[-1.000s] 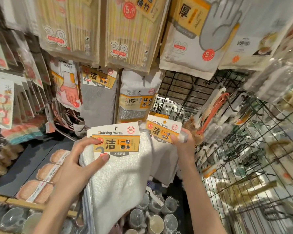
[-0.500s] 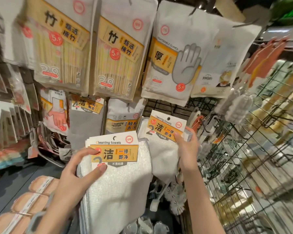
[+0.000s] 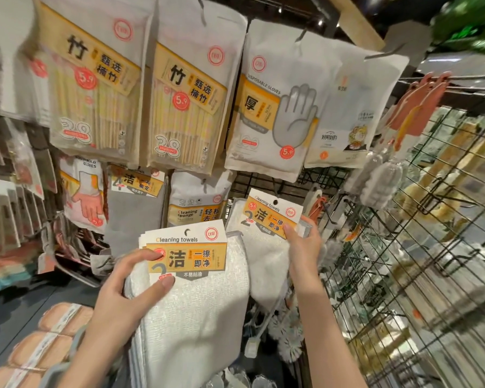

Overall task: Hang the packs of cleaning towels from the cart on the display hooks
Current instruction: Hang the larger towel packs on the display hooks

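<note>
My left hand [image 3: 123, 292] grips a stack of several white cleaning towel packs [image 3: 196, 309] by the left edge, thumb and forefinger on the yellow header card. My right hand [image 3: 303, 245] pinches the lower right corner of the card of another cleaning towel pack [image 3: 266, 247], held up against the black wire grid. A dark hook [image 3: 276, 191] passes through the hole at the top of that card. The towel hangs below the card, in front of my right forearm.
Bags of bamboo chopsticks [image 3: 185, 107] and disposable gloves [image 3: 275, 116] hang just above. A grey cloth [image 3: 135, 208] and a sponge pack [image 3: 199, 203] hang to the left. Black wire racks [image 3: 420, 247] with brushes fill the right. Brown pads [image 3: 51, 343] lie on the lower left shelf.
My right hand lifted its pack up and right until the card hole reached the hook on the grid. The left hand kept hold of the stack. The view tilted upward.
</note>
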Available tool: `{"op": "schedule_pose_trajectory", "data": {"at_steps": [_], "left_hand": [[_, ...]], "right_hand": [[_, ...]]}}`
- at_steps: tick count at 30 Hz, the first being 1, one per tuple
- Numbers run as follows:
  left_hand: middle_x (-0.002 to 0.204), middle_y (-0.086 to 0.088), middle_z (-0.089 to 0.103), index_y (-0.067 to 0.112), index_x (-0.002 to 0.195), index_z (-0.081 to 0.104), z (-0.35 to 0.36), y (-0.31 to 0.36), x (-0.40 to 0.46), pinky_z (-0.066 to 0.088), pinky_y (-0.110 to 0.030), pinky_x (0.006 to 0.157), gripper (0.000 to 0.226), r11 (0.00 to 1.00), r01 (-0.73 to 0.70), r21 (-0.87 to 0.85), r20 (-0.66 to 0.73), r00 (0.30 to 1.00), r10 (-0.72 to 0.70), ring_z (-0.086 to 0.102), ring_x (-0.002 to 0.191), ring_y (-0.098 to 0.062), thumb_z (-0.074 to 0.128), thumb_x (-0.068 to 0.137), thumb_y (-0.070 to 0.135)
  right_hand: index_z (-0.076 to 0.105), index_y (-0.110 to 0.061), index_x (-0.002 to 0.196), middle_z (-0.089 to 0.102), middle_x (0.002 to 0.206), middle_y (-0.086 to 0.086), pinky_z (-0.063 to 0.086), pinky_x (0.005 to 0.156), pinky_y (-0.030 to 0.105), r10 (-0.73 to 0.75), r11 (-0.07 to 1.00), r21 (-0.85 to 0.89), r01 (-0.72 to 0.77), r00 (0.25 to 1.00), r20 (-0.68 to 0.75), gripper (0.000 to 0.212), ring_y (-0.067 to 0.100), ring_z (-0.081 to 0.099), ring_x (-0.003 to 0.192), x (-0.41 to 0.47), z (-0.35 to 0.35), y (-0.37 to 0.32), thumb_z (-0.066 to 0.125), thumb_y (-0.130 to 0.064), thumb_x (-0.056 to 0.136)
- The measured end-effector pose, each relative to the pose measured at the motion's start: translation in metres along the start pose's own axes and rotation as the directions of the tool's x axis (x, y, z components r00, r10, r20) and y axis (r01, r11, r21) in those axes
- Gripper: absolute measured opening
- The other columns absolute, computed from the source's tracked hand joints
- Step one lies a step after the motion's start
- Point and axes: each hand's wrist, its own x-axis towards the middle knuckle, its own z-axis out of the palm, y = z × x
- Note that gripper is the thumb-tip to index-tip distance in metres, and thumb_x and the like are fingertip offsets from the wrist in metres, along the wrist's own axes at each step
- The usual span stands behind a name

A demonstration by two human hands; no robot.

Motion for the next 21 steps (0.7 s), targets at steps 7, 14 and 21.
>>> {"op": "schedule_pose_trajectory", "data": {"at_steps": [7,14,21], "left_hand": [[0.107,0.024,0.065,0.036,0.093,0.067,0.004,0.001,0.000,0.039,-0.032,0.095,0.037,0.997,-0.047,-0.054,0.018,0.999,0.048,0.056,0.105,0.008,0.077,0.059,0.025],[0.113,0.020,0.064,0.036,0.094,0.067,0.004,-0.003,0.002,0.037,-0.039,0.103,0.037,0.998,-0.047,-0.031,0.010,0.999,0.048,0.053,0.116,-0.002,0.077,0.060,0.026],[0.111,0.028,0.062,0.038,0.101,0.066,0.011,-0.004,0.000,0.038,-0.033,0.091,0.048,0.999,-0.052,0.016,0.033,0.998,0.052,0.052,0.106,0.014,0.084,0.057,0.034]], "right_hand": [[0.057,-0.030,0.101,0.059,0.118,0.004,0.046,0.082,0.012,-0.121,0.991,-0.062,0.122,0.992,0.024,0.032,-0.002,0.058,0.103,-0.005,-0.007,-0.001,0.065,-0.004,0.085],[0.055,-0.026,0.107,0.062,0.118,0.009,0.049,0.080,0.023,-0.102,0.995,0.013,0.102,0.995,0.000,0.035,0.019,0.062,0.105,0.004,-0.005,-0.011,0.065,-0.001,0.085],[0.056,-0.020,0.116,0.059,0.123,0.008,0.046,0.099,0.042,-0.078,0.995,-0.071,0.077,0.997,-0.020,0.036,0.023,0.057,0.113,0.011,-0.004,-0.003,0.066,-0.003,0.085]]}}
